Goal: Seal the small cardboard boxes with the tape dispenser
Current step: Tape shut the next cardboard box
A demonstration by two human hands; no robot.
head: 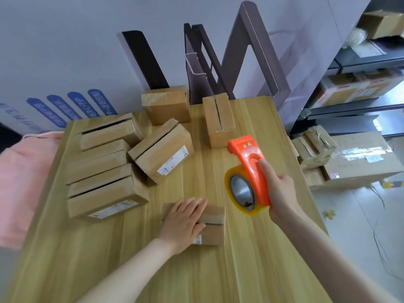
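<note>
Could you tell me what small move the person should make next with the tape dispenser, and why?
Probably bring the tape dispenser down onto the right end of the small box. The left hand lies flat on that box, steadying it, its seam looks untaped, and the right hand grips the dispenser beside it.

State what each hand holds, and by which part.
Right hand grips the tape dispenser by its orange handle; left hand rests flat on a small box.

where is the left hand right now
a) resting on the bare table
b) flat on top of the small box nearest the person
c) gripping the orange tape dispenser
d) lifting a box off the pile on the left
b: the left hand lies with straight fingers on the small box, while the right hand holds the orange tape dispenser in the air.
</note>
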